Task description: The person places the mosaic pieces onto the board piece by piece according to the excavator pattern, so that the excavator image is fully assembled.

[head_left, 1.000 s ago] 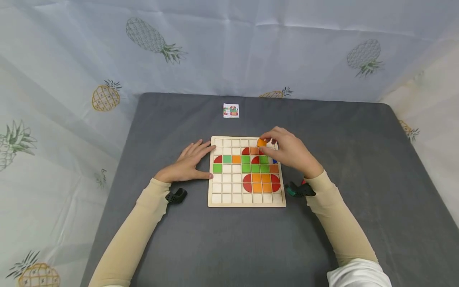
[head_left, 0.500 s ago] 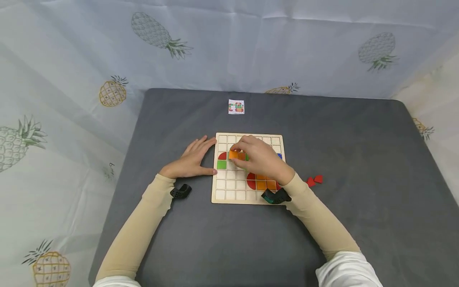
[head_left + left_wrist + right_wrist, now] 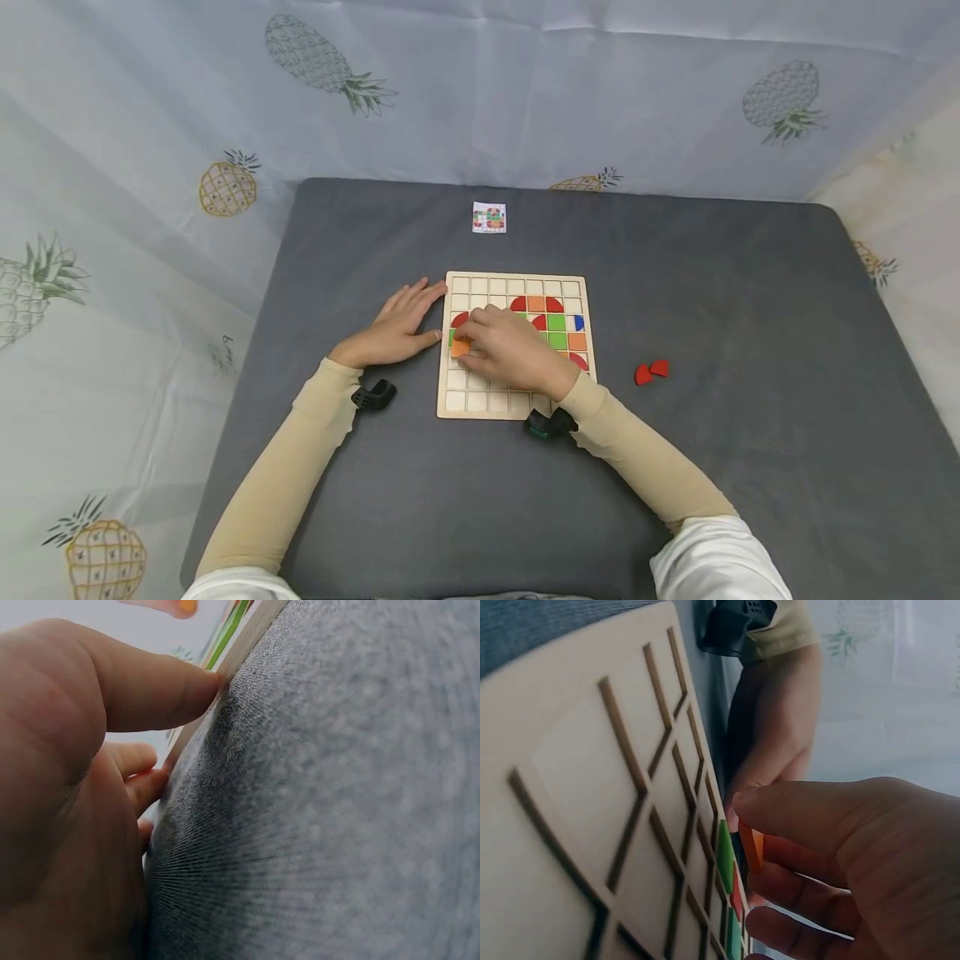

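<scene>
Head view, from the near edge outward: the right hand reaches across the wooden board, its fingertips pinching an orange tile just over the board's left column, beside a green tile already seated there. In the right wrist view the orange tile stands on edge between thumb and fingers, tilted and not yet flat in a cell, with the green tile lying just beyond it.

The left hand lies spread and flat on the grey mat, its fingertips and thumb against the board's left rim; the left wrist view shows the thumb pressing that wooden edge.

To seat the tile well, I judge it should be tipped level first, lined up with the cell's dividers, then lowered straight so no corner rides up on a divider. The bracing hand should hold the rim firmly so the board does not slide and jog the seated tiles.

Farther right, two red pieces lie loose on the mat, well apart from the board. Beyond the board's far edge sits a small pattern card.
</scene>
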Available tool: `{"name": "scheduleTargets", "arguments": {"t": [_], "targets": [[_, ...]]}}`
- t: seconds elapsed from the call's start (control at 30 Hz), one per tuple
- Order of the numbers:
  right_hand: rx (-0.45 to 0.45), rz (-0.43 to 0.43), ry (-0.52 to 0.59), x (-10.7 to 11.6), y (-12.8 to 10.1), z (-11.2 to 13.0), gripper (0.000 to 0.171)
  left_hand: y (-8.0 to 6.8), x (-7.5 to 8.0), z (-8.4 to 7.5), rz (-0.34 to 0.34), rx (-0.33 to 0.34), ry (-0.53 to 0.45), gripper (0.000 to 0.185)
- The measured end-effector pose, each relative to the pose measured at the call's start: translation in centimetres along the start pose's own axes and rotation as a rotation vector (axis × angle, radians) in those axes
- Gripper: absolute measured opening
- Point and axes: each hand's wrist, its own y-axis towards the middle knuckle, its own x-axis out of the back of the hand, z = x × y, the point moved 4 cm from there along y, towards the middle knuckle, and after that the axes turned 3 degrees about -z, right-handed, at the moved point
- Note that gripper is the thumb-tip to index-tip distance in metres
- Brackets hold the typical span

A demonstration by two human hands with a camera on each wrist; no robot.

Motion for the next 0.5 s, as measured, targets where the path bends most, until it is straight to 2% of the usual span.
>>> {"name": "scheduleTargets", "arguments": {"t": [0.17,0.5], "targets": [[-0.017,0.021,0.004,-0.53,-0.01,0.15,0.027,0.14,0.13,-0.11,0.003,-0.014,-0.004,0.073],[0.014,0.044,-0.027,-1.08,0.25,0.46,0.028,-0.05,0.27,0.14,0.007,-0.02,-0.014,0.073]]}}
